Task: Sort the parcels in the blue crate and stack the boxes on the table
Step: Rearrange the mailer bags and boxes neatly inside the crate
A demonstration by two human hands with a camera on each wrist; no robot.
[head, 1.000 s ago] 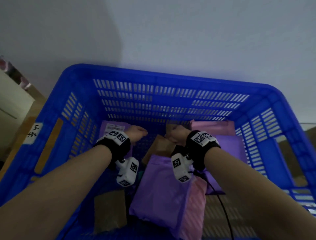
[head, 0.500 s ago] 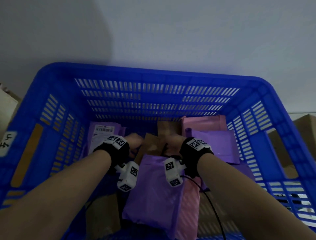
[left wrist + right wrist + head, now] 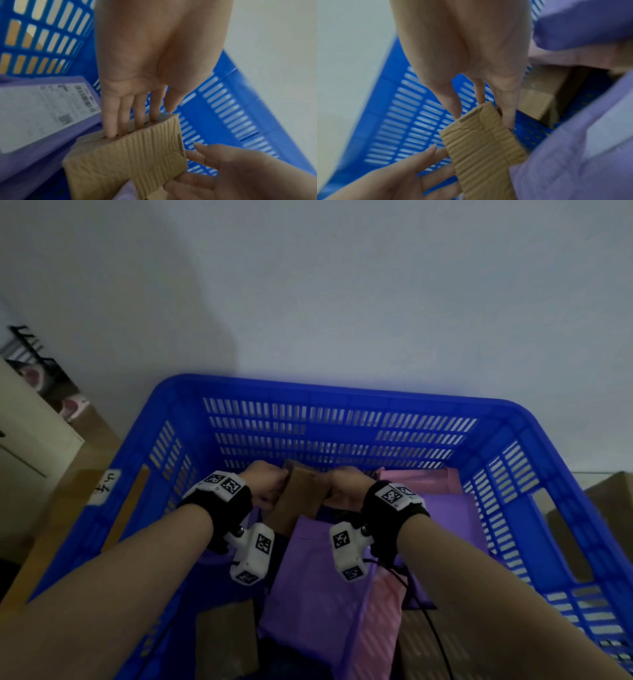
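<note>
Pinches box [image 3: 301, 494] at its 9 o'clock edge with left hand [image 3: 265, 486], 3 o'clock edge with right hand [image 3: 344, 487], thumbs opposing straight fingers [image 3: 109, 121], above purple bag [image 3: 308, 583] in crate [image 3: 342, 392].

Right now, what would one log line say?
phase: box pick | left hand: grips cardboard box | right hand: pinches its other end | where: inside blue crate
</note>
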